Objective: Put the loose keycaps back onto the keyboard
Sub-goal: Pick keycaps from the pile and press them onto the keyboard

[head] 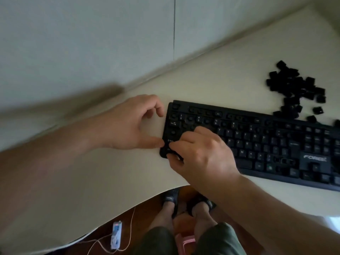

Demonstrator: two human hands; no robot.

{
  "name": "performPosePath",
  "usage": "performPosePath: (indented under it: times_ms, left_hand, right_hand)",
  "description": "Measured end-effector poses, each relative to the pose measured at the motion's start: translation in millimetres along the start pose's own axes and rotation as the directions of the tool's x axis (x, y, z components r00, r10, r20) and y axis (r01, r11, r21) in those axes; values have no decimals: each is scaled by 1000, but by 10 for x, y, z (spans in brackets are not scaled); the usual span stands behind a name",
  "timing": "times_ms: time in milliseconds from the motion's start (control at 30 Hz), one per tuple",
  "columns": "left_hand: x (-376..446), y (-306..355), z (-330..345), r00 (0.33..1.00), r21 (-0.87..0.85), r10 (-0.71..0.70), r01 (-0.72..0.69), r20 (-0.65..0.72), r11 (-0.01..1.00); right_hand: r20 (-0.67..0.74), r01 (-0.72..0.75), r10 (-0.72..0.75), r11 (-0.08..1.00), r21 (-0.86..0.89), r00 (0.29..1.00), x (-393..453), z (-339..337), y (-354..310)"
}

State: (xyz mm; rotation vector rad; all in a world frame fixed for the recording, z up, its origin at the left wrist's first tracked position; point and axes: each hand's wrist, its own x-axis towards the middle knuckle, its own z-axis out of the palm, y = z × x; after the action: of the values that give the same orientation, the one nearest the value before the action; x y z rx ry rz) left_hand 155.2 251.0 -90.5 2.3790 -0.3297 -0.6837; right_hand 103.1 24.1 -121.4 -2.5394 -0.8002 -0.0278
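Note:
A black keyboard lies on the white desk, with several bare sockets in its left rows. Loose black keycaps are heaped beyond its far right end. My left hand rests on the desk at the keyboard's left edge. Its fingers are curled apart and the thumb tip touches that edge. My right hand covers the keyboard's near left corner. Its thumb and fingertips pinch down on a small black keycap there, and most of the keycap is hidden by the fingers.
The desk meets a pale wall at the back, and its curved front edge runs below my hands. Under it are my legs and sandalled feet, a white power strip with cables, and a pink object on the dark floor.

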Motion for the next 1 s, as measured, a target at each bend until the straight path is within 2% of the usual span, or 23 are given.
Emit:
performPosePath:
  times_ms: [300,433,533,800,1000]
  left_hand:
    - [33,11,189,1000,108,1,-1,1,994]
    - [51,25,165,999,100,-31,28,29,995]
    - [60,61,158,998,114,-58,54,31,992]
    - [98,144,221,994,175,-107,111,-32,978]
    - [222,251,79,983,165,-178,168,49,972]
  right_hand:
    - [25,10,-9,999,-36,1000,-24,3,7]
    - [18,-52,51,998,34,999,-10,7,10]
    - [-22,-73,73,997,24,997,-22,30,-12]
    - [-81,-42,39,998,-45,996,-56,84,-38]
    - [-90,10,-6,999,48,996,-60,-69,114]
